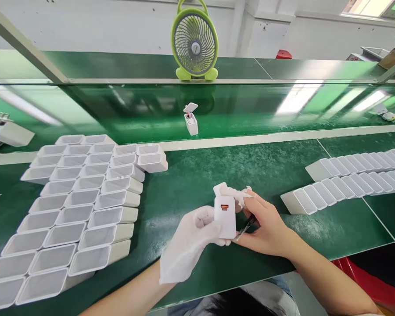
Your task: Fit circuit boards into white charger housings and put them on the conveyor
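WHT BOX point(225, 224) HELD UP OVER GRN BENCH point(184, 184)

Rounded corners, smooth flat face twd cam; stepped reddish-brn patch nr top. Box pinched btwn thumb & fingers of gloved L hand point(192, 237). Dark tool point(249, 222) gripped in curled R hand point(268, 224); wht-wrapped fingertips held nr wht flap point(220, 189) at box top, can't tell if pinched.
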Tool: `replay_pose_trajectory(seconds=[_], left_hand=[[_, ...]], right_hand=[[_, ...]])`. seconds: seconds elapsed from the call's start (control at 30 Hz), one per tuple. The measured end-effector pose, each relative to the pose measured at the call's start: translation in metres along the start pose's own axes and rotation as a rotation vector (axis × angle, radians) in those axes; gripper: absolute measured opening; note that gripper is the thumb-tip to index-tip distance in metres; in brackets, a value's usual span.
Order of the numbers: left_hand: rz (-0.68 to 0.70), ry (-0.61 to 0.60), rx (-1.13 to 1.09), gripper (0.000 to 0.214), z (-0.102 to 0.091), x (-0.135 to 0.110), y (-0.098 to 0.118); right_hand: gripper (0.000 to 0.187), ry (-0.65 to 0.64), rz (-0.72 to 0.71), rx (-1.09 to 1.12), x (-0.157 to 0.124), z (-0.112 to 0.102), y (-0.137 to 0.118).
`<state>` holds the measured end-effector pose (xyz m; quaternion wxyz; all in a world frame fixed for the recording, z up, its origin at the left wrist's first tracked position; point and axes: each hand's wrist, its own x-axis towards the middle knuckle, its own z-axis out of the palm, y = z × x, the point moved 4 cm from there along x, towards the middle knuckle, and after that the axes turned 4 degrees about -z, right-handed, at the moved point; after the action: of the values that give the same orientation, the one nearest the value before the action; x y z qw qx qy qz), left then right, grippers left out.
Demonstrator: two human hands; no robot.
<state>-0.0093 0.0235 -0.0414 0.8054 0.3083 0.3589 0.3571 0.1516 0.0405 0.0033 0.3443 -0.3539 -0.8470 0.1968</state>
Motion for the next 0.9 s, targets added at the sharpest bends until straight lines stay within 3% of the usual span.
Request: replay_pose_trajectory(seconds=[0.1, 0.17, 0.27, 0.33, 0.37, 0.43, 0.63, 0.73, 0.83, 0.9], left_hand=[[0.013, 0.029, 0.173, 0.027, 0.001, 0.001, 0.005], [0.105, 0.046, 0.284, 0.021, 0.002, 0.002, 0.009], [0.379, 0.111, 0.475, 0.039, 0.001, 0.001, 0.016], [0.536, 0.192, 0.644, 0.049, -0.002, -0.002, 0.018], [0.597, 0.224, 0.729, 0.050, -0.003, -0.003, 0.019], [0.658, 0.244, 0.857, 0.051, -0.004, -0.004, 0.017], [0.658, 0.184, 0.898, 0.077, -0.003, -0.004, 0.013], [0.636, 0.188, 0.890, 0.065, -0.003, -0.003, 0.014], [0.463, 0.271, 0.725, 0.056, -0.006, 0.000, 0.015], [0.275, 0.285, 0.535, 0.052, -0.006, 0.003, 0.013]], right_hand=[[0.020, 0.008, -0.050, -0.026, -0.002, 0.000, 0.000], [0.014, -0.011, -0.091, -0.090, -0.004, -0.002, 0.000], [0.017, -0.084, -0.082, -0.091, -0.004, -0.007, 0.001], [0.033, -0.100, -0.049, -0.019, -0.003, -0.012, 0.001], [0.037, -0.097, -0.037, 0.011, -0.003, -0.015, 0.002], [0.030, -0.089, -0.022, 0.031, -0.003, -0.018, 0.002], [0.042, -0.063, -0.008, 0.083, -0.004, -0.012, 0.003], [0.041, -0.032, -0.042, 0.096, -0.002, -0.009, -0.003], [0.043, -0.014, 0.014, 0.117, 0.000, -0.011, -0.004], [0.036, 0.080, 0.153, 0.170, 0.000, -0.016, 0.004]])
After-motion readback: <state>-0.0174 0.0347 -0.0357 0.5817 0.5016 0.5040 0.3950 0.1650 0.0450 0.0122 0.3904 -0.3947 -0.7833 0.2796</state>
